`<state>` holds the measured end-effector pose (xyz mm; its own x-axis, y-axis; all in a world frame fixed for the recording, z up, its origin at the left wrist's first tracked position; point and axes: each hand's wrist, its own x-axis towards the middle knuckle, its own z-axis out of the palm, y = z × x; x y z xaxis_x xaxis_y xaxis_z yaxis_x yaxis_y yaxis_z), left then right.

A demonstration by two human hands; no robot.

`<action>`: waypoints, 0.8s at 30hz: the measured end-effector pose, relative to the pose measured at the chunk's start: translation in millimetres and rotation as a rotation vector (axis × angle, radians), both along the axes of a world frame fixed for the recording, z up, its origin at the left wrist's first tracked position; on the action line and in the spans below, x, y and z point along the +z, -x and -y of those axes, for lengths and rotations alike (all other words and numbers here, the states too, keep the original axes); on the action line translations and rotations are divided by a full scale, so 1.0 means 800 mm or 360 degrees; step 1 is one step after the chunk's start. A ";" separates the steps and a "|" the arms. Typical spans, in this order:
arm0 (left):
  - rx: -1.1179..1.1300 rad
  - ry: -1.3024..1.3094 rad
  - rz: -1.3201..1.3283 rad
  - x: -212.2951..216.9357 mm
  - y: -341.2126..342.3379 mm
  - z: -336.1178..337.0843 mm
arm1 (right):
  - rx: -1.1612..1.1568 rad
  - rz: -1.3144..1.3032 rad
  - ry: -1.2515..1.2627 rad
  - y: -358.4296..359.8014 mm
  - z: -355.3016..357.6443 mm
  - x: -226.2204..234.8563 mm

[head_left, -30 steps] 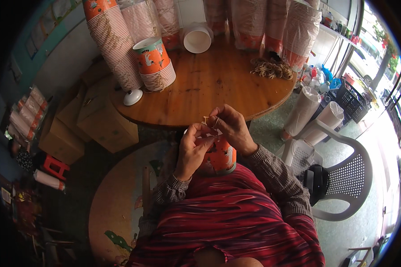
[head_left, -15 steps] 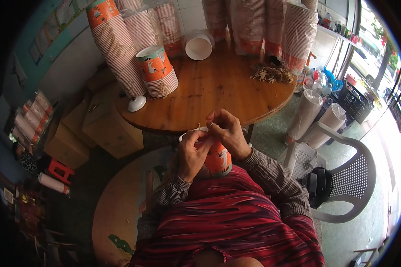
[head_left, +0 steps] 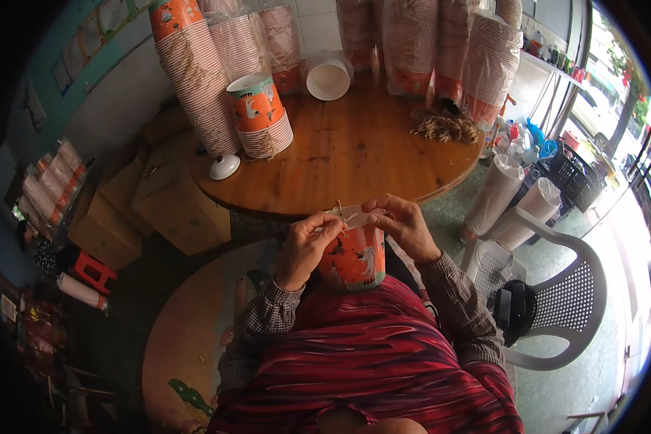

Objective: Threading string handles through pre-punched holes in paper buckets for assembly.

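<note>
An orange paper bucket (head_left: 351, 262) with a green base band and white animal figures rests against my lap, tilted, its pale mouth turned up. A thin tan string (head_left: 349, 216) shows at its rim. My left hand (head_left: 305, 249) pinches the string at the left side of the rim, thumb against forefinger. At the right side of the rim, my right hand (head_left: 406, 230) has thumb and forefinger curled close together. What those fingertips hold, if anything, is too small to tell.
A round wooden table (head_left: 340, 163) stands ahead, with tall bucket stacks (head_left: 195, 79), a white lidded knob (head_left: 224, 167), a white-mouthed bucket (head_left: 328, 79) and a string bundle (head_left: 447, 128). Cardboard boxes (head_left: 177, 202) sit left; a grey plastic chair (head_left: 568, 289) stands right.
My right hand has moved right and down, away from the left hand, uncovering the rim and string. The bucket shows more fully. My left hand has shifted slightly down and left.
</note>
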<state>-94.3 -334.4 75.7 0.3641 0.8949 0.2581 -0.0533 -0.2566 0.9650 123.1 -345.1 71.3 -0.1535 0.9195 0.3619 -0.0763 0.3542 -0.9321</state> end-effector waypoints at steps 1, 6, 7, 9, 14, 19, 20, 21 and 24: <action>0.0002 0.0003 -0.0003 -0.001 0.001 0.001 | 0.0067 0.0064 -0.0046 0.004 0.004 0.003; -0.0005 0.0000 0.0001 -0.004 0.001 -0.003 | 0.0180 0.0023 -0.0076 0.015 -0.003 0.002; -0.0005 -0.0004 -0.0002 -0.004 0.001 -0.003 | 0.0190 -0.0020 -0.0068 0.018 -0.004 0.002; -0.0010 0.0022 0.0054 -0.006 0.000 -0.001 | 0.0204 -0.0068 -0.0058 0.020 -0.005 0.002; -0.0045 -0.0030 0.0062 -0.004 -0.001 -0.003 | 0.0094 -0.0054 -0.0212 0.027 -0.013 0.001; -0.0036 -0.0062 0.0115 -0.003 -0.005 -0.002 | -0.0109 0.0027 -0.0217 0.032 -0.010 0.004; -0.0027 -0.0043 0.0102 0.004 -0.005 0.001 | -0.0165 0.0026 -0.0180 0.032 -0.009 0.007; -0.0019 -0.0025 0.0090 0.008 -0.005 0.003 | -0.0165 0.0027 -0.0178 0.032 -0.009 0.008; 0.0004 -0.0112 -0.0006 0.000 -0.003 -0.003 | -0.0359 0.0030 -0.0160 0.027 -0.011 0.008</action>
<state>-92.2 -331.6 75.8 0.3632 0.8754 0.3190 -0.0489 -0.3240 0.9448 101.5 -336.2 77.4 0.0441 0.8907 0.4524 0.0327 0.4513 -0.8918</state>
